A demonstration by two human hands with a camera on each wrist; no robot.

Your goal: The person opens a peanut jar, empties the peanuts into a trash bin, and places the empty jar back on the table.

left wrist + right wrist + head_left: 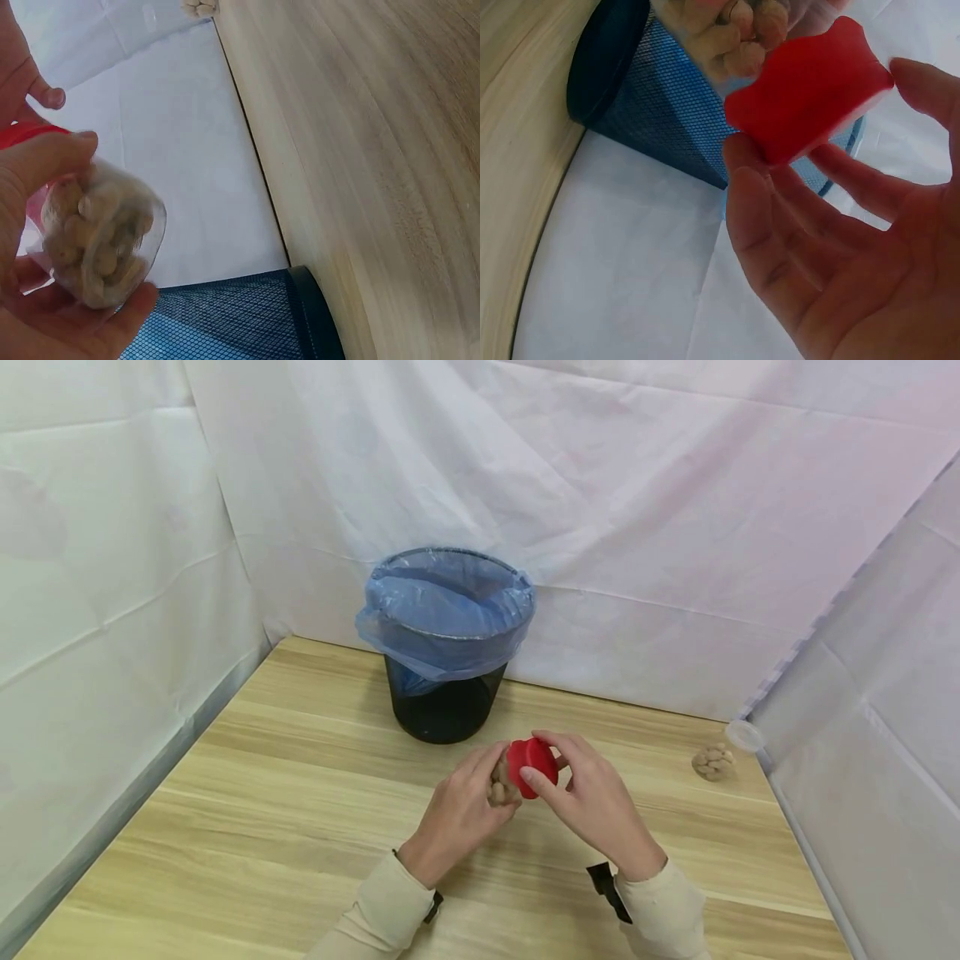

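My left hand [456, 810] grips a clear jar [105, 240] holding tan nuts that look like peanuts in their shells [735, 37]. The jar lies tilted on its side, its clear base pointing away from the lid in the left wrist view. At its mouth end is a red lid [534, 768] with a wavy edge. My right hand [596, 793] pinches this lid between thumb and fingertips, the palm off it. Whether the lid is seated or loose on the jar, I cannot tell. Both hands are above the table, in front of the bin.
A black mesh bin [442, 710] lined with a blue plastic bag [450, 647] stands at the back of the wooden table [247, 810]. Toward the right edge is another clear container with nuts [712, 762], its top translucent white [745, 736]. White cloth walls [637, 527] surround the table.
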